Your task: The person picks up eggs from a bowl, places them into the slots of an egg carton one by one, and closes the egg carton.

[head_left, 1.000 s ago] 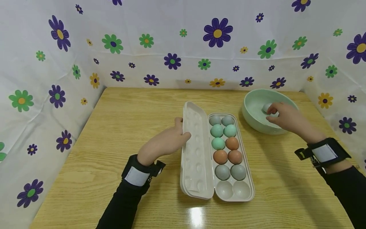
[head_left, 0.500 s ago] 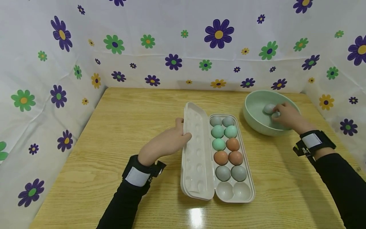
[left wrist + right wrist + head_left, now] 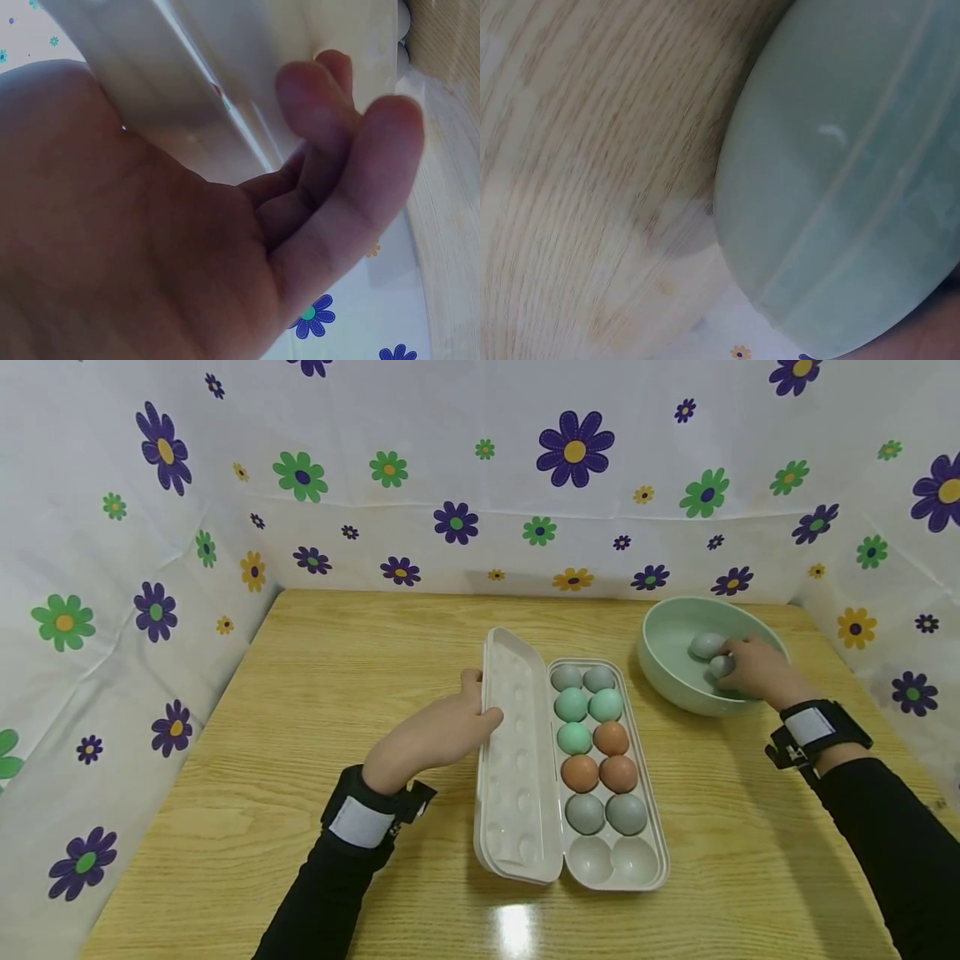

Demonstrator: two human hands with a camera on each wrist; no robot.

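Observation:
My left hand (image 3: 435,727) holds the raised lid (image 3: 517,760) of a white egg carton (image 3: 658,827) by its left edge, thumb in front and fingers behind. Close up in the left wrist view, the fingers (image 3: 345,217) curl against the pale lid. Grey, mint and brown eggs fill most of the carton; the two nearest cups hold none. Inside a pale green bowl (image 3: 675,681), my right hand (image 3: 759,670) has its fingertips around a grey egg (image 3: 722,667). Another grey egg (image 3: 707,646) lies just behind it. The bowl's outer wall hides most of this hand in the right wrist view.
Carton and bowl stand on a wooden table (image 3: 337,652), the bowl at the back right. Cloth (image 3: 337,485) with printed flowers hangs behind the table and along both sides.
My right hand has lowered into the bowl, and its fingertips have come together around the nearer grey egg. The left hand, lid and carton stay in place.

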